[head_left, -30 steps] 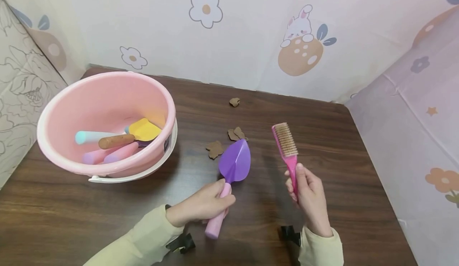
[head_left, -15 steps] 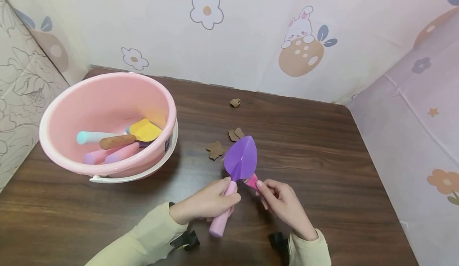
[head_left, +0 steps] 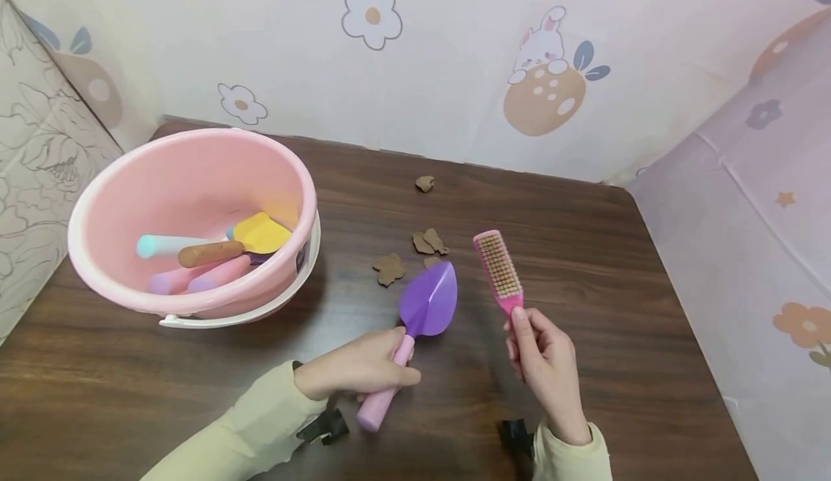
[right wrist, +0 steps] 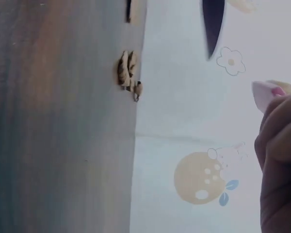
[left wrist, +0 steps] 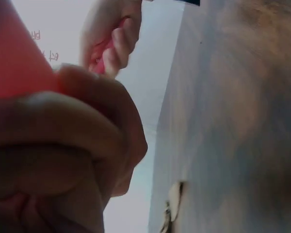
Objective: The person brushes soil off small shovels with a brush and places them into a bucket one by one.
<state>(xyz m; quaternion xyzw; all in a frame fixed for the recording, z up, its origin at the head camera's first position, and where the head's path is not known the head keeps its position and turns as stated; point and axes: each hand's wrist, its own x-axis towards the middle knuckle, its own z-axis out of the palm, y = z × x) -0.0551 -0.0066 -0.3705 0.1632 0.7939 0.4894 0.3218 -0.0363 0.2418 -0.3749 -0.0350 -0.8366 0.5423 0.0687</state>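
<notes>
In the head view my left hand grips the pink handle of a hand trowel, its purple blade pointing away above the table. To its right my right hand holds a pink brush by the handle, tan bristles turned toward the head camera, apart from the trowel. Several brown leaf-like pieces lie just beyond the blade. The left wrist view shows curled fingers round the handle. In the right wrist view the blade appears dark, and the right hand covers most of the brush.
At the left stands a pink bucket with a white handle. Inside lie several tools, among them a yellow shovel. The dark wooden table ends at a patterned wall cloth.
Half a second ago the brush was at the trowel's blade, partly hidden; it has since swung back right, bristles showing. The trowel shifted slightly left and nearer. Another brown piece shows by its tip.
</notes>
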